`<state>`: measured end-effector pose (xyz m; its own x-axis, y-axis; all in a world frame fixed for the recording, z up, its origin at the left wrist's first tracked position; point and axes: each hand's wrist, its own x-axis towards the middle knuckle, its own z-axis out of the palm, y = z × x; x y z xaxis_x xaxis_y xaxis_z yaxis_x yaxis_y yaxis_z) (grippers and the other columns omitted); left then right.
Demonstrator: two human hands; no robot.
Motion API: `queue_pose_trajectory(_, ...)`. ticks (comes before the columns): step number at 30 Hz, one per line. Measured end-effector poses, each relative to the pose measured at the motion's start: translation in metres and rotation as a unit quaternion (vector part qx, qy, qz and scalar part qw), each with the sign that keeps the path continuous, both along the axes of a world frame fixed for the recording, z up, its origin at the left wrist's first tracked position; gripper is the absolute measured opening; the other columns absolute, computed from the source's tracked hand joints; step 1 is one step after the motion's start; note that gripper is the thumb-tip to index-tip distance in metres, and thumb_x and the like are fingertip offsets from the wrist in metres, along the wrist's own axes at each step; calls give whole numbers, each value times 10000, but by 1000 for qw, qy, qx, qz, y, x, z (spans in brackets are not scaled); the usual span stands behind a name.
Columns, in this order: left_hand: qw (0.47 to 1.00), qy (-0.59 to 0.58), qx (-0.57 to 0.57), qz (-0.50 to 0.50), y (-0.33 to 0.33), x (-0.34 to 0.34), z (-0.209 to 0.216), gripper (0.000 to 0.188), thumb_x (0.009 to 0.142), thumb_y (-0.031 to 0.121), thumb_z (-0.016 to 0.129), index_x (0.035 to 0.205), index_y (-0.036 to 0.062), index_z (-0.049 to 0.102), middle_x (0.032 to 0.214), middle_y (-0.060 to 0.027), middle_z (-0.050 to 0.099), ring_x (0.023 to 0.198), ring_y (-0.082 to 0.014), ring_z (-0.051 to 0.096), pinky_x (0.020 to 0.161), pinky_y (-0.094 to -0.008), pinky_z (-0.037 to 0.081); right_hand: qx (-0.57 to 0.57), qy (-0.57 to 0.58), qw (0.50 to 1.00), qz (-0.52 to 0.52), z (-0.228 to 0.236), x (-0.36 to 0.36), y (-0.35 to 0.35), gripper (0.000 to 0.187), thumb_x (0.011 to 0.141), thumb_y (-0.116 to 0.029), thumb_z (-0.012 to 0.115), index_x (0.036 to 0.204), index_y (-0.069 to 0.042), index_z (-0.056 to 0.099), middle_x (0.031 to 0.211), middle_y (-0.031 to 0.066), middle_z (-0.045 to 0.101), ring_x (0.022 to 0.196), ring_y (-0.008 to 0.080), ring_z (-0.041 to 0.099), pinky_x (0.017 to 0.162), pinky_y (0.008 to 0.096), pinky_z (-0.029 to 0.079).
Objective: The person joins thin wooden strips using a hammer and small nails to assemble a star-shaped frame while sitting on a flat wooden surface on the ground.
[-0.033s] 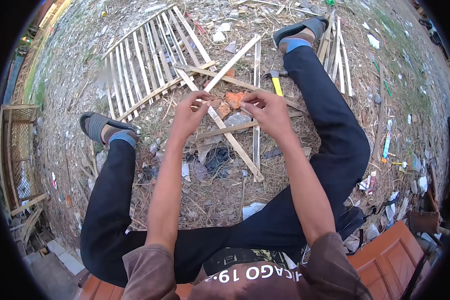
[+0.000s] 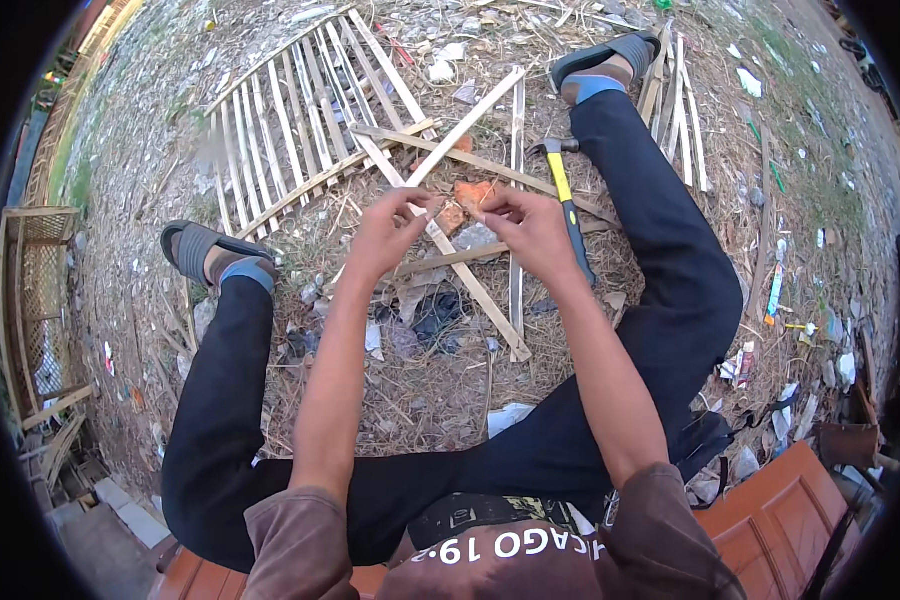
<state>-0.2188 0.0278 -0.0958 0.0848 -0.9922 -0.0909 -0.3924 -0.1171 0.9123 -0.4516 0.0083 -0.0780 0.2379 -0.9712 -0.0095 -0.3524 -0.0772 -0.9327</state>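
Hammer (image 2: 564,192) beside right hand (image 2: 532,232); slatted panel (image 2: 305,113) ahead-left.

Head view, one: left fisheye of a head-worn pair, upright. Faces down and forward from above the shirt (image 2: 490,582); forearms (image 2: 330,380) near, hands (image 2: 532,235) mid-picture, ground (image 2: 420,410) beyond; straight edges bowed, corners dark.

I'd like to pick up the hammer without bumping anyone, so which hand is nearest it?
The right hand: the yellow-and-black hammer lies just beside it, while the left hand is farther off, by a pale wooden slat.
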Motion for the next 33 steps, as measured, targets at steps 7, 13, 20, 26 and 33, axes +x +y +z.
queue_pose_trajectory(7, 971, -144, 58, -182, 16, 6, -22, 351, 778, 179, 824, 1093, 76, 709, 973, -82, 694, 839, -212, 633, 772, -345, 526, 41, 66, 997, 7, -34, 13, 27, 161, 835, -122, 743, 955, -15, 730, 835, 142, 732, 755, 265, 729, 710, 361, 552)
queue_pose_trajectory(13, 971, -138, -33, -190, 25, 7, -43, 479, 717, 252, 876, 1124, 70, 701, 962, -87, 678, 813, -247, 640, 748, -369, 535, 28, 16, 999, -26, -45, 10, 25, 153, 841, -102, 734, 945, 10, 716, 827, 142, 737, 773, 234, 736, 701, 350, 558)
queue_pose_trajectory(20, 977, -131, 59, -154, 29, 7, -41, 540, 688, 284, 896, 1157, 98, 703, 955, -80, 700, 760, -231, 637, 711, -367, 522, 76, 39, 988, -125, -35, -7, 22, 158, 847, -115, 731, 912, 22, 688, 789, 134, 726, 726, 207, 711, 674, 339, 541)
queue_pose_trajectory(26, 980, -102, 113, -125, 29, 3, -41, 538, 693, 294, 899, 1160, 108, 707, 947, -63, 708, 704, -186, 620, 672, -363, 507, -7, 152, 967, -203, -9, -34, 17, 188, 849, -178, 722, 878, 3, 681, 821, 153, 692, 774, 340, 684, 720, 441, 528)
queue_pose_trajectory(33, 981, -68, 140, -116, 30, 1, -41, 547, 688, 294, 908, 1165, 115, 710, 930, -47, 699, 632, -137, 574, 618, -342, 476, 102, 343, 924, -134, -31, -49, 15, 201, 890, -263, 647, 981, -93, 703, 1079, 216, 625, 985, 449, 636, 842, 533, 507)
